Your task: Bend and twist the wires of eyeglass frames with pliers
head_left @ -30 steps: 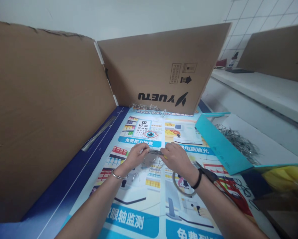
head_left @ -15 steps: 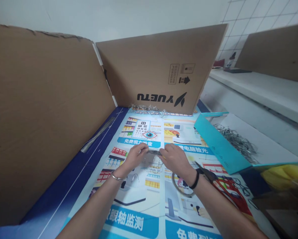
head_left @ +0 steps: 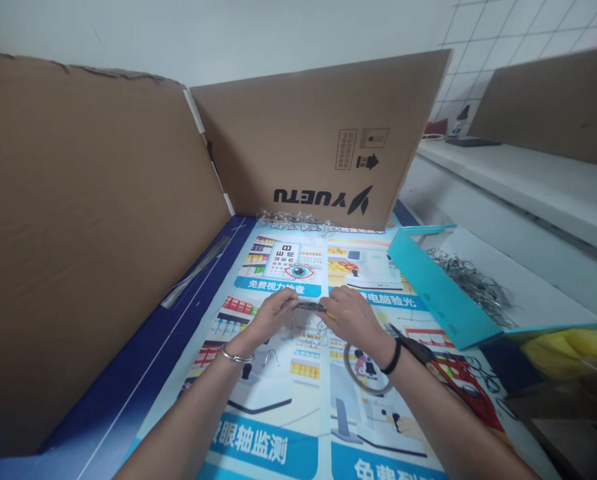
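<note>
Pliers (head_left: 310,307) with dark jaws and a bit of yellow at the handle lie across the gap between my hands. My right hand (head_left: 352,316) is closed around their handles. The fingers of my left hand (head_left: 276,312) pinch at the jaw end; the piece they hold is too small to make out, perhaps thin wire. Loose thin bent wires (head_left: 312,335) lie on the printed sheet below the pliers. A single hook-shaped wire (head_left: 270,359) rests near my left wrist. Beside my right wrist lies a grey ring (head_left: 349,373), partly hidden by the arm.
Scissors (head_left: 414,348) lie right of my right forearm. A teal box (head_left: 441,300) holds tangled wire pieces (head_left: 473,283). Straight wires (head_left: 196,272) lie at left, more wire bits (head_left: 293,217) at the back. Cardboard panels (head_left: 308,133) stand behind and left. A yellow bag (head_left: 568,353) sits right.
The view has shifted very slightly. Both hands keep their hold and place, with the pliers turned only a little.
</note>
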Demonstrator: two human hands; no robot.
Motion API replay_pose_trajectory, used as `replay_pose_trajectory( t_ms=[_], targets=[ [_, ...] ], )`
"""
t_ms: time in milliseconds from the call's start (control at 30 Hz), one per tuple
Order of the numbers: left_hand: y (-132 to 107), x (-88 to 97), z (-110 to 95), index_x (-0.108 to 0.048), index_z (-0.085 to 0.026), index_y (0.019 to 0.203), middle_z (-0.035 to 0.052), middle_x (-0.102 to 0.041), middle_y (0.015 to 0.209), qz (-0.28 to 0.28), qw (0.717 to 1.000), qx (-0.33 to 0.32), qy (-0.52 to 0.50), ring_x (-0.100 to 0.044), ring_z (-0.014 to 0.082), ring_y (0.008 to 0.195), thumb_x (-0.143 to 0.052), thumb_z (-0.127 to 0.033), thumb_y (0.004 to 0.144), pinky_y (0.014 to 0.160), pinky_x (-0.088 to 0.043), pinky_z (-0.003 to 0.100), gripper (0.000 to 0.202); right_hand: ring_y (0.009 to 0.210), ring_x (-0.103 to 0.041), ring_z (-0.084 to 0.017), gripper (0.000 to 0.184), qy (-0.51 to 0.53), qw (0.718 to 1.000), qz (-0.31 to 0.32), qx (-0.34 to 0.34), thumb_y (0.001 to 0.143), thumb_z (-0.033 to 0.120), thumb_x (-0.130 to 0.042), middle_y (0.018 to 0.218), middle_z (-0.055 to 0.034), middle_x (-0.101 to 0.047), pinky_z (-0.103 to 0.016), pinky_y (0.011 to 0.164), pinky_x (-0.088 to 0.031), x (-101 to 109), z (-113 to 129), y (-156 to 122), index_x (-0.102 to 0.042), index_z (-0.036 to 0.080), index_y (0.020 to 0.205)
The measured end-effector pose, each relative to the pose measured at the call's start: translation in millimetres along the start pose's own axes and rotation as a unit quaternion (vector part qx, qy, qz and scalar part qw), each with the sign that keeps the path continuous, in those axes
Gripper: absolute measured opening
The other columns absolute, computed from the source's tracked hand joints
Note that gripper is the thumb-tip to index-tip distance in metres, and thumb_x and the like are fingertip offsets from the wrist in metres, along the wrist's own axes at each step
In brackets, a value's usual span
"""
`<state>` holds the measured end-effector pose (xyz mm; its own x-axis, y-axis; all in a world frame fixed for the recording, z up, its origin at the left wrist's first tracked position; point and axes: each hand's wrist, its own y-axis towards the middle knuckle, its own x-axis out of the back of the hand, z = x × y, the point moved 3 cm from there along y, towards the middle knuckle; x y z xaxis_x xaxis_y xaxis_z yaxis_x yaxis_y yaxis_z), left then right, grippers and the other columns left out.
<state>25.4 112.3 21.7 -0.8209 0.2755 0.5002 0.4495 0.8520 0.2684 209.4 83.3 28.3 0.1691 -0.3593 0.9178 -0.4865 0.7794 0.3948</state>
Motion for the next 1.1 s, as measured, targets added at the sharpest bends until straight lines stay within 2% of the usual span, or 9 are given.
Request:
replay_pose_trajectory(
  t_ms=[200, 600, 900, 1100],
  targets=[
    [0.0, -0.4, -0.5, -0.049, -0.018, 0.076, -0.0004, -0.050, 0.073, 0.001, 1.000, 0.005, -0.003, -0.046, 0.0130, 0.070, -0.042, -0.026, 0.087, 0.068, -0.038, 0.024, 0.015, 0.079, -0.046, -0.017, 0.018, -0.006, 1.000, -0.001, 0.010, 0.085, 0.036, -0.055, 0.080, -0.0049, -0.055, -0.029, 0.068, -0.027, 0.2, 0.5, -0.2, -0.062, 0.019, 0.084],
    [-0.5, -0.4, -3.4, -0.048, -0.018, 0.075, -0.0011, -0.049, 0.073, -0.002, 1.000, 0.016, 0.000, -0.045, 0.0127, 0.069, -0.042, -0.023, 0.086, 0.067, -0.037, 0.024, 0.014, 0.081, -0.050, -0.018, 0.017, -0.012, 0.998, 0.047, -0.025, 0.085, 0.036, -0.053, 0.082, -0.0049, -0.057, -0.028, 0.065, -0.028, -1.3, 4.9, 0.8, -0.060, 0.020, 0.085],
    [-0.1, 0.4, -1.7, -0.051, -0.018, 0.077, -0.0010, -0.051, 0.074, -0.005, 1.000, 0.018, -0.002, -0.047, 0.0126, 0.071, -0.044, -0.023, 0.086, 0.068, -0.038, 0.024, 0.012, 0.080, -0.050, -0.018, 0.017, -0.018, 0.998, 0.041, -0.033, 0.085, 0.036, -0.053, 0.083, -0.0049, -0.058, -0.028, 0.064, -0.029, -3.6, 5.5, -1.4, -0.061, 0.021, 0.086],
    [0.4, 0.4, -0.2, -0.054, -0.017, 0.072, -0.0008, -0.055, 0.072, -0.034, 0.999, 0.024, 0.006, -0.050, 0.0136, 0.072, -0.053, -0.026, 0.082, 0.070, -0.040, 0.025, 0.013, 0.081, -0.049, -0.019, 0.014, -0.036, 0.998, 0.037, -0.034, 0.084, 0.033, -0.054, 0.082, -0.0057, -0.057, -0.029, 0.065, -0.029, -3.0, 8.2, -1.4, -0.061, 0.021, 0.085]
  ],
)
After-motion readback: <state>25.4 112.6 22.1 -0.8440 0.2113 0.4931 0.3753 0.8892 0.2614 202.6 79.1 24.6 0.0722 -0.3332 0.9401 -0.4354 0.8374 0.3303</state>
